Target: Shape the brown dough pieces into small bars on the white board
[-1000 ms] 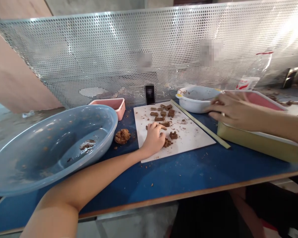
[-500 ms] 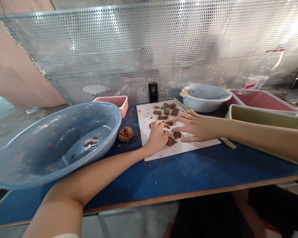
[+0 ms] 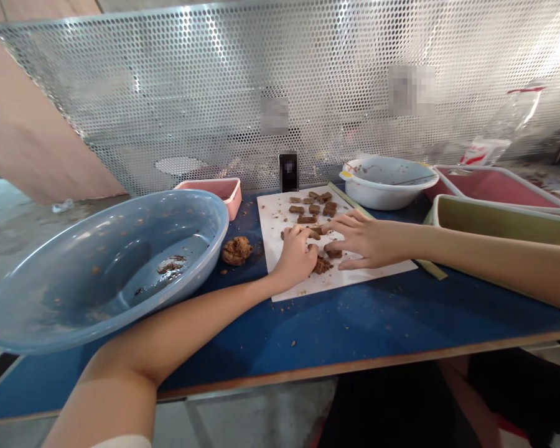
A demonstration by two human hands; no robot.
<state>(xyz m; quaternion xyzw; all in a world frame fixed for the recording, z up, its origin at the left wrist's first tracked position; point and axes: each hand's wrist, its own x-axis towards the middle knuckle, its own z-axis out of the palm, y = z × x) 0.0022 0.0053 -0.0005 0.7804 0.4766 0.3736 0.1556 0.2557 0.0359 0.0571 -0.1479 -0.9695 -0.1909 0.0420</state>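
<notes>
On a white sheet (image 3: 292, 292), my left hand (image 3: 295, 258) is curled, its fingers bent over a brown clay-like piece (image 3: 315, 233). My right hand (image 3: 361, 239) comes in from the right with its fingers spread; its fingertips reach the far end of that same piece. A small brown block (image 3: 333, 254) lies between the right thumb and index finger. Beside the left thumb sits a crumbly brown heap (image 3: 323, 266). Several short brown pieces (image 3: 307, 219) are laid out farther back on the sheet. The undersides of my fingers are hidden.
Left of the sheet are a brown lump (image 3: 237, 251), a large tilted blue basin (image 3: 186, 287) and a pink tray (image 3: 234, 198). A white basin (image 3: 382, 198), red tray (image 3: 508, 186), green tray (image 3: 490, 224) and plastic bottle (image 3: 501, 134) stand right. Behind rises a perforated metal panel (image 3: 214, 74).
Both hands stay almost where they were over the brown piece. The right hand has shifted very slightly, and the camera view has moved a little.
</notes>
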